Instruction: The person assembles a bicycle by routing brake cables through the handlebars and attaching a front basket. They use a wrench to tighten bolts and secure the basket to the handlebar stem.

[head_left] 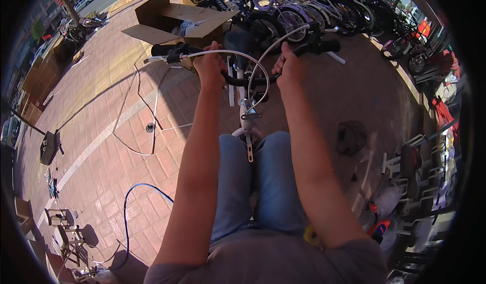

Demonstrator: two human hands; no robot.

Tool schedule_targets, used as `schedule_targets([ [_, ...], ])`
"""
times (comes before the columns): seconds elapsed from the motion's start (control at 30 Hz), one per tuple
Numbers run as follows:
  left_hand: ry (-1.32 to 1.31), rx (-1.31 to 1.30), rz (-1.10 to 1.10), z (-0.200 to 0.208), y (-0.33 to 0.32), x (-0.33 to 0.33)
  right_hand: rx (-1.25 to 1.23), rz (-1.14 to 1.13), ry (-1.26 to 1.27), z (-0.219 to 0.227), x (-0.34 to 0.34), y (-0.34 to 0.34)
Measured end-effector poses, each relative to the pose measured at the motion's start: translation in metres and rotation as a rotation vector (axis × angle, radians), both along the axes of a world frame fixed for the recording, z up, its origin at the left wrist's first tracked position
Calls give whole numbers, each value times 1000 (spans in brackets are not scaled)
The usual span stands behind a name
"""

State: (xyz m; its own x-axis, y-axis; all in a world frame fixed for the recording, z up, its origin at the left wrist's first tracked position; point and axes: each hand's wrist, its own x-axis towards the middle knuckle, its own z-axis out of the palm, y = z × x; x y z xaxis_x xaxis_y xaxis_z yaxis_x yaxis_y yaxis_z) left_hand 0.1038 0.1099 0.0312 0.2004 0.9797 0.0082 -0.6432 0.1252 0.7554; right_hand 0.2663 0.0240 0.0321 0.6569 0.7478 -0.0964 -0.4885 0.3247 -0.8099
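In the head view, taking the picture's centre as the clock's, your left hand is at 11 o'clock and your right hand at 1 o'clock. Both are curled around the inner bends of a black handlebar, thumbs uppermost, inboard of the black left grip and right grip. The handlebar lies at 12 o'clock, on a bicycle that faces you: its pale fork comes down between your jeans-clad knees, and its dark saddle sits beyond the bar. White cable arcs over the handlebar between your hands.

Past your left hand, at 11 o'clock, an open cardboard box stands with its flaps spread. A row of bicycles fills 1 o'clock. At 3 o'clock a dark wire basket rests on the shaded paving. A blue hose curves across the bricks at 8 o'clock, and a black tray lies at 9.
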Motion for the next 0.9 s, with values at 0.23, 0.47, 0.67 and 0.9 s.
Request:
schedule_targets([
  [0.23,-117,106,89,0,-4,9,191,-29,-63,-6,1,-1],
  [0.47,49,104,16,-10,18,-15,-65,105,-491,-84,75,-107],
  [0.67,112,178,-13,-11,44,-56,-802,-43,-56,-307,130,-283],
  [0.9,-22,289,-238,-22,71,-78,-1134,212,85,-471,44,-366],
])
